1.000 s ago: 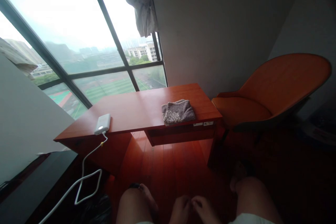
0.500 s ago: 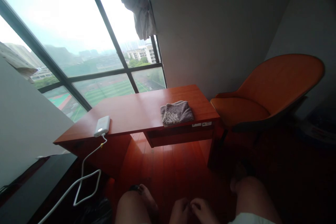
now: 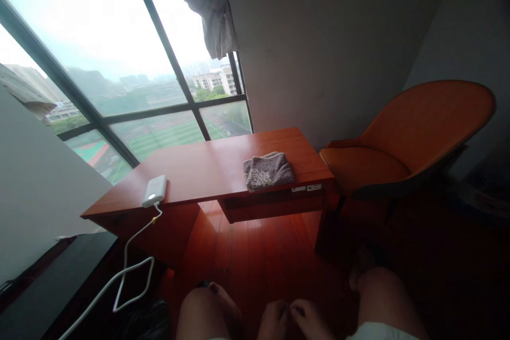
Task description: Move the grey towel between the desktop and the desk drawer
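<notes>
The left hand (image 3: 274,320) and right hand (image 3: 309,320) are held close together, fingers curled; whether anything is gripped cannot be told. Beyond the fingers, a folded cloth (image 3: 269,170) is laid on the desk (image 3: 199,167), a white device (image 3: 156,190) farther left.

Daylight from a dark-framed window (image 3: 135,48) glosses the reddish desk (image 3: 199,170) and floorboards (image 3: 247,249) near 1 orange chair (image 3: 430,133).

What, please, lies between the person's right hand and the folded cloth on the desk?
In the head view, wooden floor and the desk's front panel lie between the right hand and folded cloth.
</notes>
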The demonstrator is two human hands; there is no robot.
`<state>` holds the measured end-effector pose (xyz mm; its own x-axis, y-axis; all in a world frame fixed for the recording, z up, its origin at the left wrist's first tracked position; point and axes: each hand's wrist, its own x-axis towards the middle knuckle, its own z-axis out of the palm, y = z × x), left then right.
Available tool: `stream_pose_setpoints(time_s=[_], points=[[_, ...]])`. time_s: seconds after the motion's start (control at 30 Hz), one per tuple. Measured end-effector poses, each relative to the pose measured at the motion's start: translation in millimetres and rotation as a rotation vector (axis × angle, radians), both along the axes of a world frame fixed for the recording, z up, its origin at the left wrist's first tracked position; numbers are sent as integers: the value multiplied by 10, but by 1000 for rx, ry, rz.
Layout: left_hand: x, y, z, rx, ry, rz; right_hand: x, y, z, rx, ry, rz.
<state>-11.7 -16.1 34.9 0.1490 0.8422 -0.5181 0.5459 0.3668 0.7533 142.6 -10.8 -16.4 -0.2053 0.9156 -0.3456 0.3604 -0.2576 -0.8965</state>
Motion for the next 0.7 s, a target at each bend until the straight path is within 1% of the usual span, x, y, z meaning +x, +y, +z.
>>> stream_pose_setpoints(time_s=[0.17,0.4,0.57,0.7], points=[[0,9,2,4,6,-9,21,1,49,-24,-1,8],[-6,5,3,5,35,-23,27,-3,83,-15,8,14],[4,21,-7,8,68,-38,15,-8,44,-7,9,14],[42,64,-51,13,91,-58,5,-16,-10,3,12,0]])
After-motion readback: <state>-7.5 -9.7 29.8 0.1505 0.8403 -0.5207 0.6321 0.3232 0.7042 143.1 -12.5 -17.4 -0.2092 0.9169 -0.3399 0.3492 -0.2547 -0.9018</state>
